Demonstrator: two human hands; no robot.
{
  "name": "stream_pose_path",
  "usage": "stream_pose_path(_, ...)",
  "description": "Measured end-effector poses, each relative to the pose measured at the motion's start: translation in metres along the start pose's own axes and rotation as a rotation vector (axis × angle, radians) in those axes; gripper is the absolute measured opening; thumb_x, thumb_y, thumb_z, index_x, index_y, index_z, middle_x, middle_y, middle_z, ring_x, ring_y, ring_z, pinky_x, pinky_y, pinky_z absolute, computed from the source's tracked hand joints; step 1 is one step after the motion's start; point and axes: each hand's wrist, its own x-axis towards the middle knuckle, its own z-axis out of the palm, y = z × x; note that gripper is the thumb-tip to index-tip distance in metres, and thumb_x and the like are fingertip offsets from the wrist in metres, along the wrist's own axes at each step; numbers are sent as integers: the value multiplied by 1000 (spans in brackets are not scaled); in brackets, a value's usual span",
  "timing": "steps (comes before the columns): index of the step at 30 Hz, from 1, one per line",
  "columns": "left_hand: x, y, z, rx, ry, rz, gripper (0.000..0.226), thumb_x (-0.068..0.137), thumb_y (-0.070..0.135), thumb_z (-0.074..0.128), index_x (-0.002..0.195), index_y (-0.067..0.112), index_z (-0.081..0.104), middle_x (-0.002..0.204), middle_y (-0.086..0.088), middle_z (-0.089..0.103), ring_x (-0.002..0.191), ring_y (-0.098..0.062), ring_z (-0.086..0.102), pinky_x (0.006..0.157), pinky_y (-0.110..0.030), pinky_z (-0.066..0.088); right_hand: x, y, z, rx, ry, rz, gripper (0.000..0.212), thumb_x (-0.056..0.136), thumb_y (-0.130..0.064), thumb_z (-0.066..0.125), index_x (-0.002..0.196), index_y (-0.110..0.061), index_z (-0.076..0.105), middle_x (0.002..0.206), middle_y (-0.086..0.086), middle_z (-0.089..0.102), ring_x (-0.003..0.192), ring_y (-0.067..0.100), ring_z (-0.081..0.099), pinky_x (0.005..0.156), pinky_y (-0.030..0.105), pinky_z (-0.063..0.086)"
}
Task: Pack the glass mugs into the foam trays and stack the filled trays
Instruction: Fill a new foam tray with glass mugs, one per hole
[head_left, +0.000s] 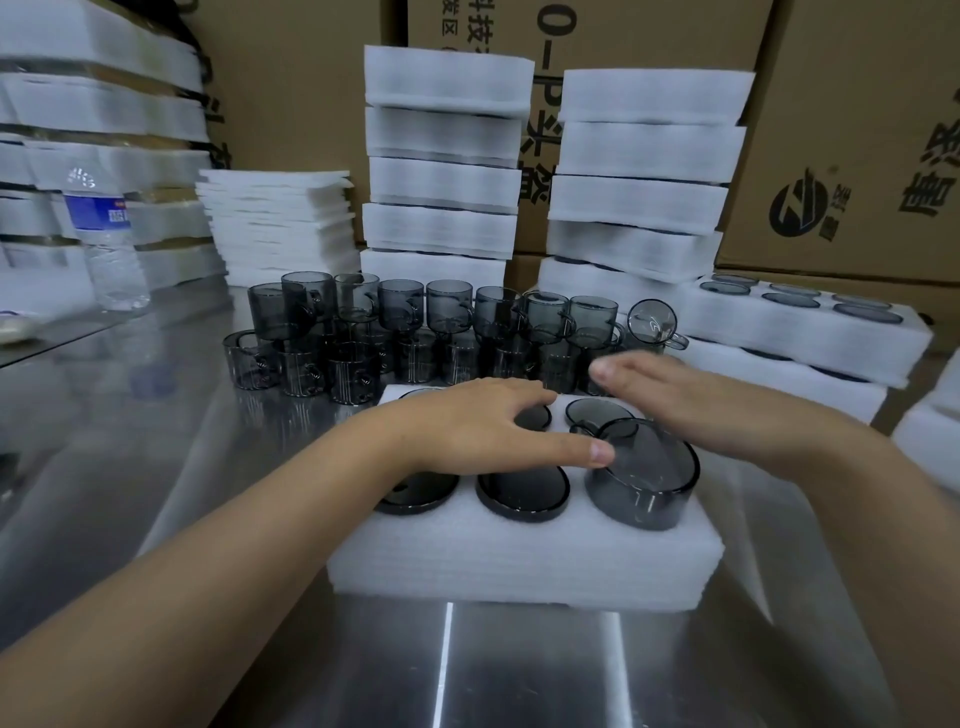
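Ctr carton (597, 31), well beyond left hand (467, 426) fingers (530, 395): "0–P" printed sideways, Chinese chars after, partly hidden; "科技" at top edge, cut off. R carton (857, 156), beyond right hand (701, 405) fingertips (605, 370), off to R: round black logo, big Chinese chars, cropped. Bottle label (98, 208), far L of fingers: blue, illegible.

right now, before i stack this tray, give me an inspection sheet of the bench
surface: steel table, reflective
job's things: foam tray with mugs in every slot that shows; front-right mug stands proud of the foam; loose mugs in two layers behind; filled tray stacks at the back and right
clutter: water bottle and foam sheets at left
grippers: left hand flat over the tray, thumb at the proud mug; right hand flat, blurred, over its back right
cables: nothing seen
surroundings: cardboard boxes behind
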Motion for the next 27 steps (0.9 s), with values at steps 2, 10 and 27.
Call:
stream_pose_path(2,0,1,1,-8,2,5,108,56,88,44,147,31,30,154,15,27,139,-5,27,109,-26,24,2,4,2,-58,-98,79,92,57,-84,31,137,-40,40,146,-18,36,127,1,35,109,30,29)
stream_pose_path(10,2,-1,-3,-76,-35,-28,93,67,75,61,146,36,31,154,17,26,138,-3,27,99,-20,21,11,14,12,-190,-104,148,104,58,-86,25,150,-40,13,160,-11,4,146,17,10,115,40,14)
stream_pose_path(27,8,2,-1,175,-75,-33,96,73,74,56,151,36,13,160,13,4,147,-11,4,118,-35,6,10,20,34,-677,109,76,59,96,-56,18,151,-35,8,155,-3,19,132,23,38,93,35,36)
